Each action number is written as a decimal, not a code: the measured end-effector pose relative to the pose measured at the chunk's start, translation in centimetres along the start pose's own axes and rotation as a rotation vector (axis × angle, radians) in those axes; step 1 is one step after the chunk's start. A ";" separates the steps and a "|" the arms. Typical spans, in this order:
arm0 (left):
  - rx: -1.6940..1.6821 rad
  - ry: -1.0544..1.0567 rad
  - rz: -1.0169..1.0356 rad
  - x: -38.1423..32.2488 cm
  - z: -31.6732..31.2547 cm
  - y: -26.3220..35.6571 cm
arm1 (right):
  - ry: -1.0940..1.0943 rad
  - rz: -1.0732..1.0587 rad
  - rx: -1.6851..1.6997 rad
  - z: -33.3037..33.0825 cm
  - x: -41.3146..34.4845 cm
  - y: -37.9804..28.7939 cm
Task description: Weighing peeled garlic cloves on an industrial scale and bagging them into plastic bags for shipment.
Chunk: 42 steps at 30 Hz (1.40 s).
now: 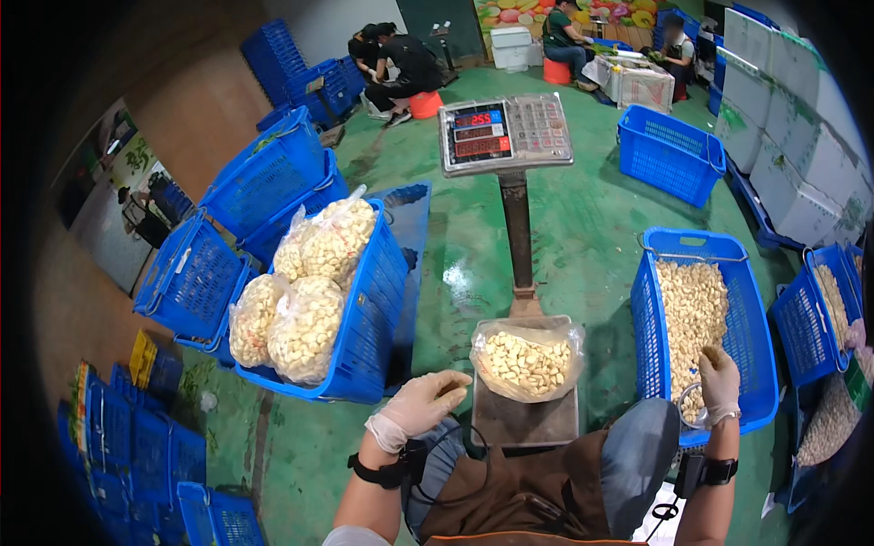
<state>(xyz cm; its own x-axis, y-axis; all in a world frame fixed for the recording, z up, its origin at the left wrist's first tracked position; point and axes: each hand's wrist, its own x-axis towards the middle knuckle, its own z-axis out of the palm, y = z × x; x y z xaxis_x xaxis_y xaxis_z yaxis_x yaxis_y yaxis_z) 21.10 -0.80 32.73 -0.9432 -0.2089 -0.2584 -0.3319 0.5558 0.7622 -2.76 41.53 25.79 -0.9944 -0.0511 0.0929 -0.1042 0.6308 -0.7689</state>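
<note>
A clear plastic bag [527, 362] of peeled garlic cloves sits with its mouth spread on the metal platform [526, 420] of a bench scale. My left hand [425, 403], in a whitish glove, hovers just left of the bag, holding nothing, thumb and fingers slightly apart. On the right, my gloved right hand [720, 385] is closed at a round, pale-rimmed cup [693, 408] with cloves in it; the fist hides its handle side. Both are over a blue plastic crate [751, 321] partly filled with loose garlic cloves [689, 307].
The scale's lit display [506, 133] stands on a post ahead. To the left, a blue crate [382, 307] holds several filled garlic bags [307, 327]. Stacked blue crates [266, 170] and white foam boxes [792, 116] flank the green floor. Several people [406, 65] sit working farther back.
</note>
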 end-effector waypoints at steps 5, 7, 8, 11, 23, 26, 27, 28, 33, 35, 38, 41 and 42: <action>0.001 0.586 -0.089 7.4 1.9 -5.7 | -0.251 0.026 -0.021 6.2 0.6 -9.0; -0.075 0.600 -0.184 11.8 3.6 -7.0 | -0.387 -0.018 -0.341 11.3 1.0 -11.7; -0.034 0.622 -0.188 14.1 5.7 -8.4 | -0.431 -0.004 -0.467 14.7 1.5 -11.0; 0.296 0.409 -0.280 16.4 8.4 -7.3 | -0.593 -0.029 -0.595 21.8 1.3 -6.7; -0.984 0.192 -0.081 16.0 6.2 -0.4 | -0.363 -0.128 0.145 24.2 0.3 -11.3; -0.056 0.151 0.397 16.1 8.7 -7.4 | -0.603 -0.432 -0.179 25.5 -1.3 -14.7; 0.028 0.281 0.360 15.8 10.3 -5.5 | -0.643 -0.469 -0.272 24.7 -1.1 -14.4; -0.031 0.376 0.253 16.4 12.4 -5.7 | -0.579 -0.576 -0.222 24.2 -1.0 -13.8; 0.032 0.414 0.178 16.4 12.3 -3.4 | -0.435 -0.137 0.157 21.4 1.7 -10.1; 0.076 0.354 0.203 16.4 12.4 -3.7 | -0.501 -0.168 0.393 22.7 3.3 -5.7; 0.013 0.386 0.181 16.7 11.6 -3.2 | -0.828 -0.310 -0.235 24.6 2.5 -3.9; 0.017 0.366 0.221 17.8 10.7 -3.5 | -0.642 -0.556 -0.098 30.0 2.3 0.2; -0.029 0.313 0.225 18.7 10.4 -3.5 | -0.623 -0.713 -0.069 31.0 2.7 0.7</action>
<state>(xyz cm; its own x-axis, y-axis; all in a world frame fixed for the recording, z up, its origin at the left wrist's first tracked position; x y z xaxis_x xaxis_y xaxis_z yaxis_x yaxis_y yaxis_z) 4.47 1.73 19.10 -0.9404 -0.3225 0.1079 -0.1121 0.5935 0.7970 -6.17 17.79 5.91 -0.5302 -0.8334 0.1561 -0.7093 0.3351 -0.6201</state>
